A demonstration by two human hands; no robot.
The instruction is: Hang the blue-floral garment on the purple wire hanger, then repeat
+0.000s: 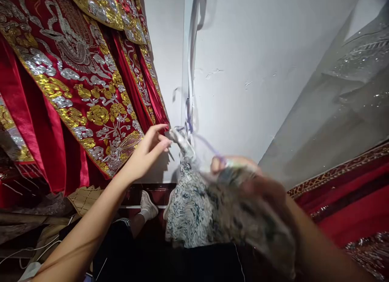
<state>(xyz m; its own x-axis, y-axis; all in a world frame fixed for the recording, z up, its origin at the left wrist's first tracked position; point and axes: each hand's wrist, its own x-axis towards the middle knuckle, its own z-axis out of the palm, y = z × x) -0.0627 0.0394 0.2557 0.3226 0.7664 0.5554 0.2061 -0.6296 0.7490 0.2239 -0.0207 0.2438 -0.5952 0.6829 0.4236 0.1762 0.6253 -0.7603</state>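
My left hand (pixel 148 150) reaches forward with its thumb and fingers pinched near the tip of a grey-and-white patterned cloth (pixel 190 205). A thin needle-like point shows just right of the fingertips. My right hand (pixel 243 172), blurred, grips the same cloth lower down, and the fabric drapes over my forearm. A pale purple thread or ribbon (pixel 191 112) hangs along the white wall and runs down toward the cloth's tip.
Red garments with gold and silver embroidery (pixel 79 79) hang at the left. A plastic-covered garment (pixel 343 103) and red fabric (pixel 349 209) fill the right. Below are my dark trousers and a white sneaker (pixel 148 207) on a dark tiled floor.
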